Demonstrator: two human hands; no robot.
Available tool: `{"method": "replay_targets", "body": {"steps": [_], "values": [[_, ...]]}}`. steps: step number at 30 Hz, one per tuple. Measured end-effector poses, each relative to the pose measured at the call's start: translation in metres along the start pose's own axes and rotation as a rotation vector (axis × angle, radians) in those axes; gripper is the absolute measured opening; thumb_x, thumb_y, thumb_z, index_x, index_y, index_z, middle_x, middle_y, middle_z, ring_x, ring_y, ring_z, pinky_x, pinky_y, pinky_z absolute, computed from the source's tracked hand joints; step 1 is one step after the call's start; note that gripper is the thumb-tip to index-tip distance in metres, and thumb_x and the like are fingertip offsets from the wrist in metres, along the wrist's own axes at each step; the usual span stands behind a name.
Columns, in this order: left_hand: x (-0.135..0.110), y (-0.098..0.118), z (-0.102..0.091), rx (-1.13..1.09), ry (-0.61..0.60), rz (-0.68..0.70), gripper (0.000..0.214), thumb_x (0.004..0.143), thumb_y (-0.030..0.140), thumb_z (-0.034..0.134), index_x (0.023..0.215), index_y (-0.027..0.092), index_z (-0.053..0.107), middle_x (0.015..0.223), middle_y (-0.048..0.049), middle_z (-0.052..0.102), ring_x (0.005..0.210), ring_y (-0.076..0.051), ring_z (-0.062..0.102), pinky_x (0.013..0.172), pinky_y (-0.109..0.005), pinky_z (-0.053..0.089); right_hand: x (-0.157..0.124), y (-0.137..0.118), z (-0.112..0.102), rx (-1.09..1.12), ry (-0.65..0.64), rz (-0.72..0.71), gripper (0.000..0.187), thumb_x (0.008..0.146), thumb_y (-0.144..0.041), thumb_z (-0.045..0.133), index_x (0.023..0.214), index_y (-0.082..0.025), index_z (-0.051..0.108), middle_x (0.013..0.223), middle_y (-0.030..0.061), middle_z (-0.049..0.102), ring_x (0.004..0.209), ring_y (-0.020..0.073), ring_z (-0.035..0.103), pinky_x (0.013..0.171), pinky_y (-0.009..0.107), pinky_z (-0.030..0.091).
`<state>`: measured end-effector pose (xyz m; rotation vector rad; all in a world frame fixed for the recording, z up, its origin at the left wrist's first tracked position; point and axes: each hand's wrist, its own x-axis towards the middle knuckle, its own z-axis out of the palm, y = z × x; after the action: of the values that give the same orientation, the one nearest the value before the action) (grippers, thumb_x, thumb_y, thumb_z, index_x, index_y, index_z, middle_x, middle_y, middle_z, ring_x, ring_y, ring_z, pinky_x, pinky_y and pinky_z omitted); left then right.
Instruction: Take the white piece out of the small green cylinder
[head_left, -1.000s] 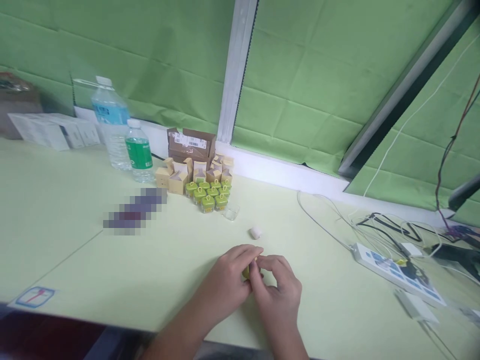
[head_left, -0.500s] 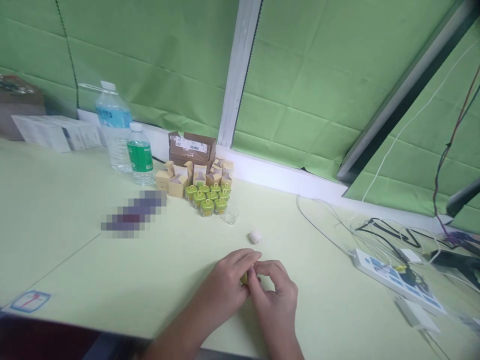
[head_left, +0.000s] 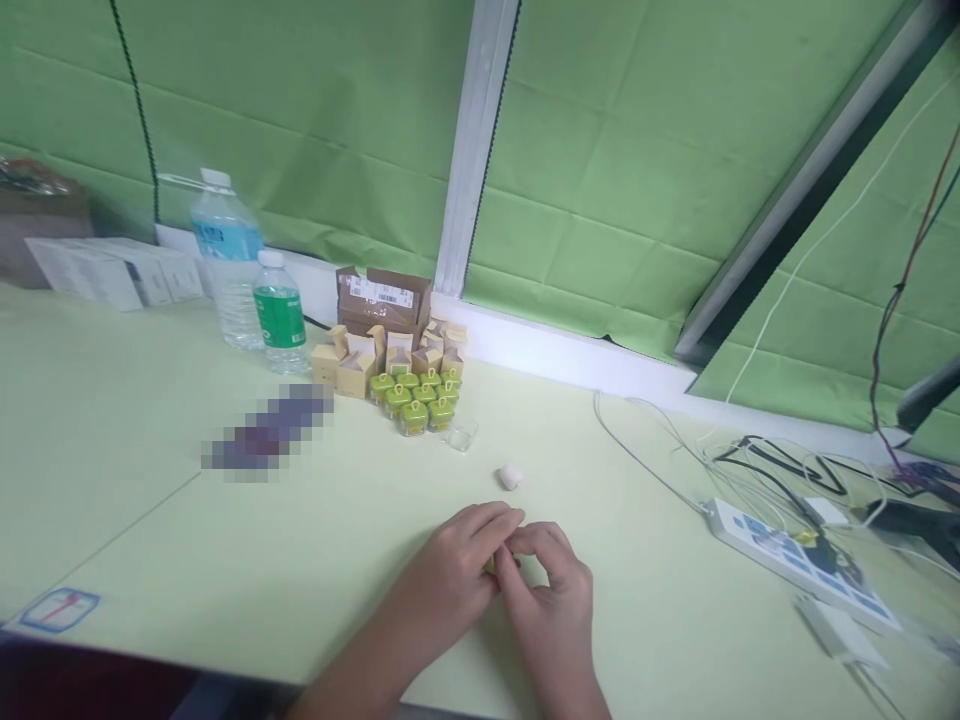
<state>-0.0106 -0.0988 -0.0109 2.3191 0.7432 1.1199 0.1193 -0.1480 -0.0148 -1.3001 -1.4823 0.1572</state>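
My left hand [head_left: 469, 555] and my right hand [head_left: 551, 580] meet low over the table. Closed fingers of both hands surround a small yellow-green piece [head_left: 490, 565]; most of it is hidden, though its colour resembles the lids farther back. Just beyond the fingertips lies a small pinkish-white rounded piece [head_left: 510, 476], untouched. Farther off, a clear open plastic cup [head_left: 460, 435] rests beside a cluster of several small clear containers with green lids and loops [head_left: 414, 416].
Opened small cardboard boxes [head_left: 355, 374] and a larger brown carton [head_left: 384, 300] stand behind the containers. Two water bottles, one green-labelled [head_left: 281, 318], are to their left. A blurred-out item [head_left: 266, 430] lies left. On the right are a power strip [head_left: 795, 560] and tangled cables.
Both hands stay in nearly the same place around the yellow-green piece, and slightly less of it shows between the fingers. The other things on the table have not moved.
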Motion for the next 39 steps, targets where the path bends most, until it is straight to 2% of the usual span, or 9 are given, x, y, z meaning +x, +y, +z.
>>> {"method": "replay_targets", "body": {"steps": [5, 9, 13, 18, 22, 31, 35, 39], "values": [[0.0005, 0.0005, 0.0005, -0.009, 0.001, 0.007, 0.056, 0.075, -0.004, 0.044, 0.123, 0.02, 0.059, 0.119, -0.0085, 0.066, 0.111, -0.02, 0.061, 0.097, -0.038, 0.054, -0.0013, 0.0025, 0.0009, 0.002, 0.011, 0.052, 0.015, 0.087, -0.021, 0.061, 0.072, -0.021, 0.062, 0.071, 0.0013, 0.065, 0.068, 0.0158, 0.06, 0.059, 0.026, 0.049], [0.0006, 0.0002, 0.0021, -0.04, 0.02, -0.031, 0.054, 0.074, -0.005, 0.045, 0.12, 0.02, 0.06, 0.12, -0.0084, 0.065, 0.11, -0.02, 0.062, 0.096, -0.036, 0.055, -0.0017, 0.002, 0.0017, 0.022, 0.03, 0.094, 0.007, 0.088, -0.024, 0.061, 0.085, -0.021, 0.066, 0.078, 0.0027, 0.066, 0.071, 0.0162, 0.062, 0.062, 0.026, 0.052], [0.0007, -0.0004, 0.0026, -0.049, 0.037, -0.075, 0.054, 0.074, -0.005, 0.045, 0.119, 0.02, 0.06, 0.119, -0.0083, 0.065, 0.109, -0.019, 0.062, 0.097, -0.036, 0.054, -0.0008, 0.0019, 0.0004, -0.009, -0.037, 0.041, 0.013, 0.091, -0.025, 0.057, 0.091, -0.023, 0.071, 0.08, 0.0043, 0.068, 0.076, 0.0183, 0.062, 0.065, 0.028, 0.051], [0.0015, 0.0, 0.0006, -0.023, -0.014, -0.087, 0.053, 0.074, -0.005, 0.046, 0.118, 0.019, 0.061, 0.115, -0.0074, 0.065, 0.105, -0.019, 0.061, 0.094, -0.035, 0.054, -0.0002, 0.0043, -0.0002, -0.075, -0.086, 0.031, 0.015, 0.092, -0.025, 0.055, 0.093, -0.021, 0.07, 0.078, 0.0042, 0.068, 0.073, 0.0182, 0.061, 0.061, 0.028, 0.049], [0.0016, 0.0007, -0.0001, -0.018, -0.049, -0.102, 0.053, 0.073, -0.005, 0.045, 0.117, 0.02, 0.06, 0.113, -0.0063, 0.065, 0.103, -0.019, 0.06, 0.093, -0.034, 0.052, -0.0003, 0.0045, -0.0001, -0.041, -0.111, 0.07, 0.014, 0.092, -0.026, 0.055, 0.088, -0.021, 0.068, 0.074, 0.0025, 0.067, 0.067, 0.0163, 0.061, 0.058, 0.026, 0.049], [0.0007, -0.0011, 0.0021, -0.028, -0.068, -0.108, 0.055, 0.072, -0.004, 0.044, 0.119, 0.022, 0.059, 0.116, -0.0057, 0.065, 0.106, -0.019, 0.06, 0.095, -0.034, 0.05, -0.0003, 0.0054, 0.0013, -0.021, -0.038, 0.077, 0.014, 0.089, -0.024, 0.058, 0.076, -0.021, 0.065, 0.07, 0.0009, 0.065, 0.065, 0.015, 0.06, 0.055, 0.023, 0.047], [0.0006, -0.0007, 0.0015, -0.007, -0.083, -0.12, 0.05, 0.073, -0.003, 0.044, 0.114, 0.021, 0.061, 0.112, -0.0053, 0.066, 0.102, -0.019, 0.06, 0.092, -0.033, 0.049, 0.0025, 0.005, -0.0009, 0.005, -0.099, 0.116, 0.015, 0.086, -0.023, 0.06, 0.074, -0.021, 0.067, 0.069, 0.0011, 0.067, 0.063, 0.0155, 0.061, 0.055, 0.023, 0.048], [0.0006, 0.0018, -0.0004, 0.011, -0.133, -0.179, 0.043, 0.072, -0.001, 0.043, 0.104, 0.021, 0.061, 0.102, -0.0028, 0.066, 0.089, -0.018, 0.061, 0.08, -0.029, 0.048, 0.0042, 0.0055, -0.0024, 0.014, -0.162, 0.182, 0.017, 0.086, -0.025, 0.061, 0.072, -0.021, 0.069, 0.068, 0.0013, 0.067, 0.064, 0.0162, 0.061, 0.055, 0.023, 0.047]]}}
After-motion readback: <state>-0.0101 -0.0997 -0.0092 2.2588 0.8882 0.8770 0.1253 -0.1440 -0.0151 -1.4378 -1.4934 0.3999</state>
